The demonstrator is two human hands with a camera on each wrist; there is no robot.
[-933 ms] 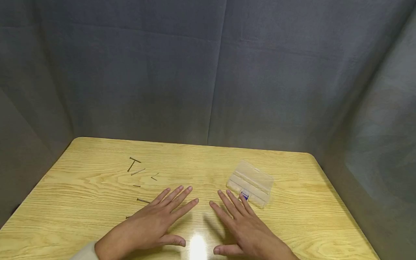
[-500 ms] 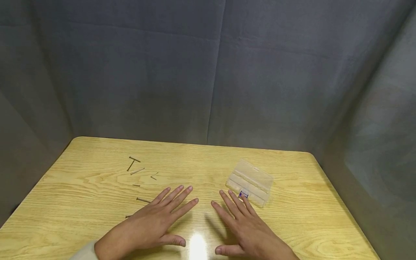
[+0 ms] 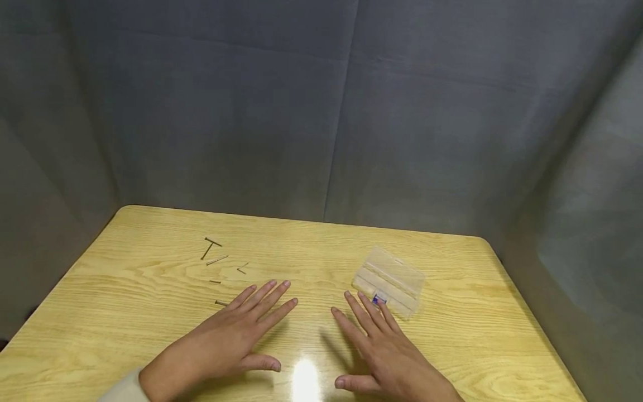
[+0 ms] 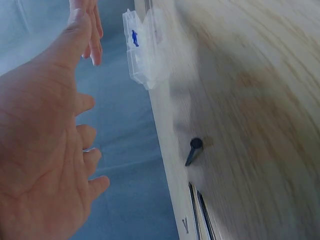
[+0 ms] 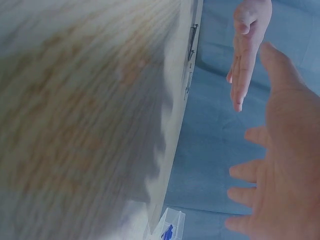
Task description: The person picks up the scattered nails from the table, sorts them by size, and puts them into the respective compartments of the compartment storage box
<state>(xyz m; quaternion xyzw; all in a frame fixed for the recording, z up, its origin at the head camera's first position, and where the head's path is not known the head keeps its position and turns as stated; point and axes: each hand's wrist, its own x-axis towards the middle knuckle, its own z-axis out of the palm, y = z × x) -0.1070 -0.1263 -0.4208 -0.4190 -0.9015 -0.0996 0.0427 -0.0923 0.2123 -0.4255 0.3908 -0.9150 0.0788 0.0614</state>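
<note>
My left hand [image 3: 228, 340] hovers palm down over the table, fingers straight and spread, holding nothing. A nail [image 3: 220, 303] sticks out from behind its fingers in the head view. Beyond that hand lie several loose nails of different sizes, among them a long dark nail [image 3: 213, 242] and a short nail [image 3: 215, 282]. My right hand [image 3: 389, 352] is held out the same way, bare, with its fingertips overlapping the near edge of a clear plastic case [image 3: 402, 271] in the head view. The case lies with its lid folded back and has a blue mark [image 3: 379, 300] at its front.
Both hands are above a light wood-grain table [image 3: 301, 251] with rounded far corners. Grey cloth [image 3: 226, 111] hangs behind it and along both sides. A bright lamp reflection shines on the tabletop between the hands.
The head view has shifted slightly. My left hand has drawn a little to the left and now covers a nail that showed beside the wrist. My right hand stays spread, slightly farther right.
</note>
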